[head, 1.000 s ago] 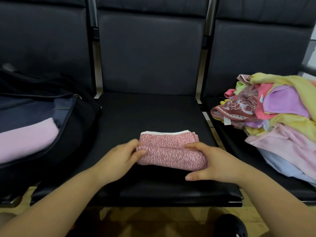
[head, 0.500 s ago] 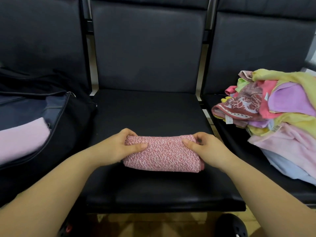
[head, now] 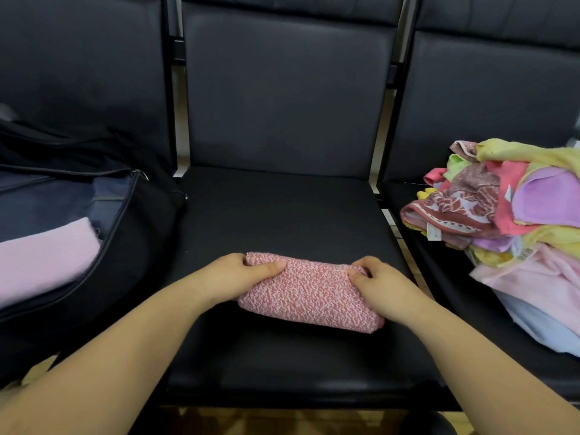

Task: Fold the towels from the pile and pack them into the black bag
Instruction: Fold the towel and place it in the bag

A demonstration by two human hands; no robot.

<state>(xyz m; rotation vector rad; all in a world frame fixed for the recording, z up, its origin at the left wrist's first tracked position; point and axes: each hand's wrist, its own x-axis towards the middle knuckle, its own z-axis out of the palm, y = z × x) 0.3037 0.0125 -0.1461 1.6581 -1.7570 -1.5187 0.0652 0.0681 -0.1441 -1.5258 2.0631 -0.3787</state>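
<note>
Folded pink speckled towel (head: 309,293) sits on the middle seat (head: 282,215) of the bench, front half, between black bag (head: 138,233) on the left seat and the unfolded pile (head: 514,233) on the right. Placement makes sense: fold in the middle, feed from the right, pack left. Left hand (head: 238,274) and right hand (head: 381,288) each grip one end, thumbs on top, fingers curled round the edges, forearms converging from below. Bag is unzipped, a pale pink towel (head: 44,255) already inside. Looks ready for lift and transfer left.

Folded towel (head: 309,296) on middle seat (head: 282,215), bag (head: 135,233) left, towel pile (head: 514,233) right.
</note>
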